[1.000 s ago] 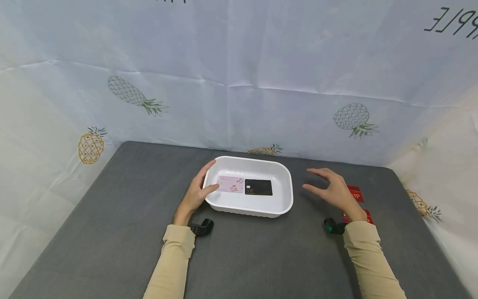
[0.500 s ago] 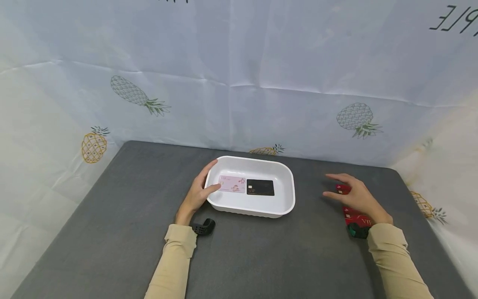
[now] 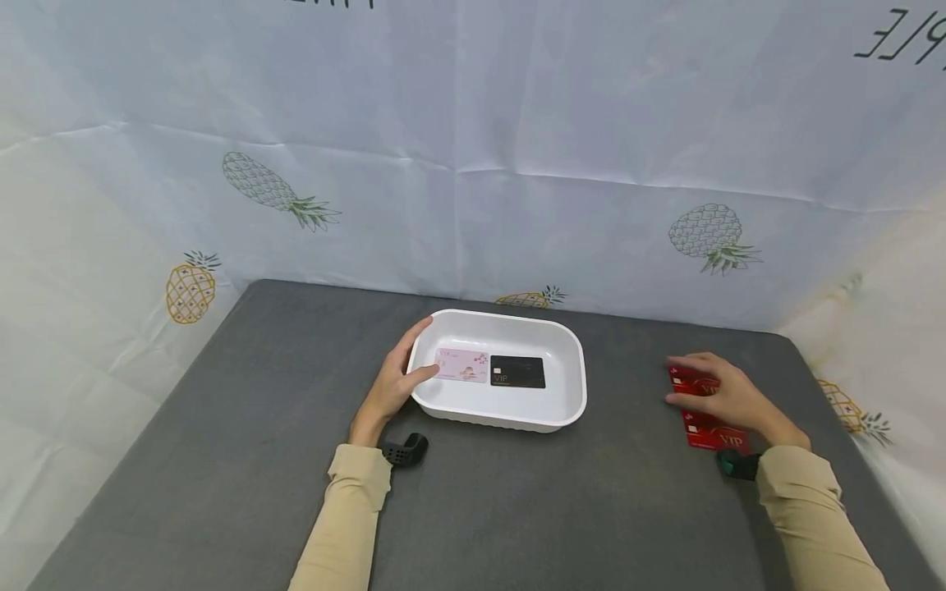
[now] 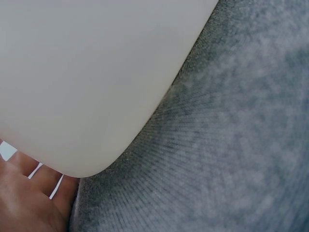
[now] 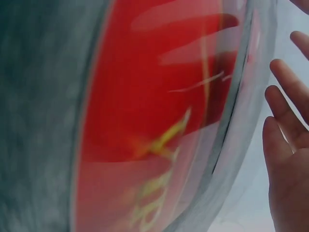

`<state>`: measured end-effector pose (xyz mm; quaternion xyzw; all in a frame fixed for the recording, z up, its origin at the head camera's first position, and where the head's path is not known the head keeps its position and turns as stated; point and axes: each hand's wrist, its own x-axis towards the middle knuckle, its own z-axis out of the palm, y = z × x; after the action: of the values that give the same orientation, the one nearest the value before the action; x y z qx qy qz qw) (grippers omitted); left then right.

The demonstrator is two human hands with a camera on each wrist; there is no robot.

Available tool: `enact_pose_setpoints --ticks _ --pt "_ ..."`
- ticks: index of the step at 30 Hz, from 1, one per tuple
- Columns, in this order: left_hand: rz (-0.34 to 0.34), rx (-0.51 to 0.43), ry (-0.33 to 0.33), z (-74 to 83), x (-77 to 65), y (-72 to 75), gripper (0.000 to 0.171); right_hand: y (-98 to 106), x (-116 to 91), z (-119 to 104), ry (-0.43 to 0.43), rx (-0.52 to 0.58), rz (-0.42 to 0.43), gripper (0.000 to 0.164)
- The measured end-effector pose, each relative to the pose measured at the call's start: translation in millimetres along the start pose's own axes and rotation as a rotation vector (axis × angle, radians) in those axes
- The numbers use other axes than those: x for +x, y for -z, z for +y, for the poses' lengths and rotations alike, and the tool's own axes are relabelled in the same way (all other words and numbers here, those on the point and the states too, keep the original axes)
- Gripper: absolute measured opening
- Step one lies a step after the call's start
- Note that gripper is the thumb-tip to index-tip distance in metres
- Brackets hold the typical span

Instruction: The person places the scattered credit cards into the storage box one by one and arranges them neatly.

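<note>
A white plastic tray (image 3: 567, 392) stands on the grey table, and my left hand (image 3: 390, 386) grips its left end, thumb over the rim and fingers along the outer wall. Inside lie a pink VIP card (image 3: 463, 366) and a black VIP card (image 3: 519, 372), side by side. My right hand (image 3: 730, 396) hovers at the right over a red VIP card (image 3: 683, 379), partly hiding it, with thumb and fingers apart. Just nearer lies a second red VIP card (image 3: 709, 433). In the right wrist view, a red card surface (image 5: 140, 96) looms large beside the outstretched fingers (image 5: 277, 104).
The grey tabletop (image 3: 517, 509) reaches back to a hanging cloth (image 3: 414, 230) printed with pineapples. Black bands sit at both wrists, the left band (image 3: 408, 450) close to the tray's near left corner.
My right hand has moved right and lowered from beside the tray to the far red card. The left hand has kept its hold on the tray.
</note>
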<state>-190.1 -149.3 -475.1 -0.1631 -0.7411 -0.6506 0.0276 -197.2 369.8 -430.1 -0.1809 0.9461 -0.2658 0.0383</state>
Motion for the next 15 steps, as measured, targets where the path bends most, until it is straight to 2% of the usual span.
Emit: enact_pose_setpoints --ticks 8,15 --pt "0.004 0.005 0.001 -1.9 0.1 -0.8 0.076 6.6 -0.1 14.3 -0.046 0.035 -0.126 0.066" --pt "0.004 0.001 0.003 -0.4 0.1 -0.5 0.075 13.0 3.1 23.6 -0.079 -0.045 -0.171 0.069"
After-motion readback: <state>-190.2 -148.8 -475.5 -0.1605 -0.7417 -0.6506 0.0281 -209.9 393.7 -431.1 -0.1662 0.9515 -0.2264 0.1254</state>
